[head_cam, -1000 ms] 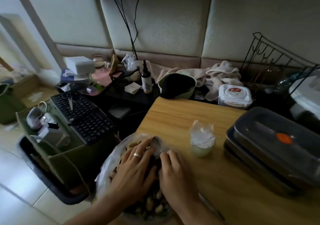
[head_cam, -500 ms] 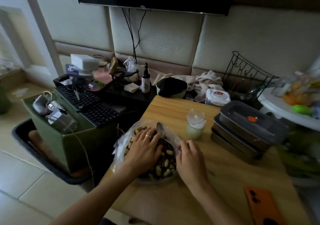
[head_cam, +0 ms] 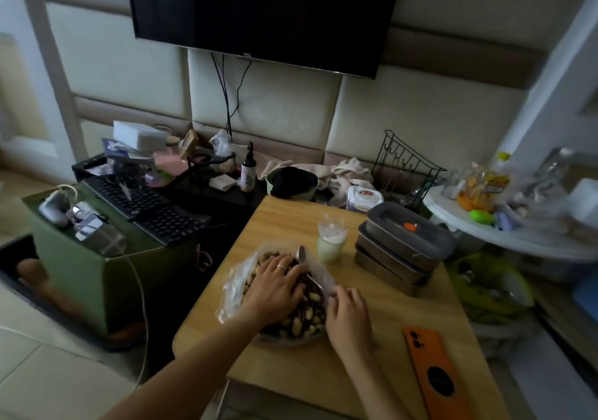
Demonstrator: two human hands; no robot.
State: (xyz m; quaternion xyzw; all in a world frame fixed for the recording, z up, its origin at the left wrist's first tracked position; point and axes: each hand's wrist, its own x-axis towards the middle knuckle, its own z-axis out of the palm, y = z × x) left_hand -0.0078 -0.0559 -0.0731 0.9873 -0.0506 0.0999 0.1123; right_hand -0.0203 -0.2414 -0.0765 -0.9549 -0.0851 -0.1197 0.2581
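Note:
A bowl of peanuts (head_cam: 302,321), wrapped in a clear plastic bag (head_cam: 234,285), sits at the near left of the wooden table (head_cam: 382,335). My left hand (head_cam: 275,287), with a ring on one finger, lies over the peanuts, its fingers spread and reaching into the pile. A metal spoon (head_cam: 302,256) rests in the bowl with its bowl end pointing away from me. My right hand (head_cam: 348,314) sits at the bowl's right rim, fingers curled round the spoon's handle and the bag's edge there.
A plastic cup of pale drink (head_cam: 330,241) stands behind the bowl, stacked metal lidded trays (head_cam: 401,241) to its right. An orange phone (head_cam: 435,374) lies near right. A green box with a keyboard (head_cam: 145,206) stands left of the table, a cluttered white shelf (head_cam: 504,222) right.
The view has pulled back and up, showing more of the room. My right hand has shifted from over the peanuts to the bowl's right rim. My left hand stays in the peanuts.

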